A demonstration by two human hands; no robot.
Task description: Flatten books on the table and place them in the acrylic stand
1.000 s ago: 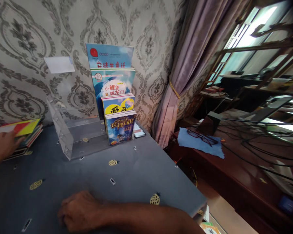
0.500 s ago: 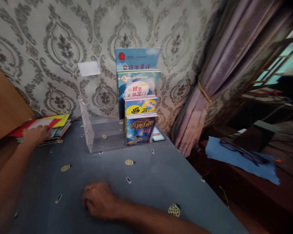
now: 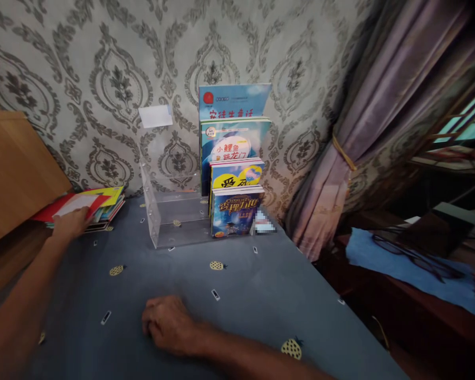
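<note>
Evidently, the left hand (image 3: 72, 221) lies over the red-and-white book (image 3: 76, 203) on a low pile of colourful paper books (image 3: 110, 203), its grip hidden; the right hand (image 3: 168, 324) rests in a loose fist on the grey-blue patterned tablecloth (image 3: 162, 272), holding nothing visible. A sideways tug could topple the uneven pile. In the clear plastic rack (image 3: 150, 211), 2 upright blue books (image 3: 237, 132) read 安徒生童话 and 小鲤鱼跳龙门.

The rack (image 3: 184, 234) is clear, glossy plastic, the standing books (image 3: 237, 177) have glossy paper covers, the table cover (image 3: 253, 295) looks smooth and matt, the curtain (image 3: 320, 200) is lustrous cloth, and the panel (image 3: 19, 174) smooth wood.
</note>
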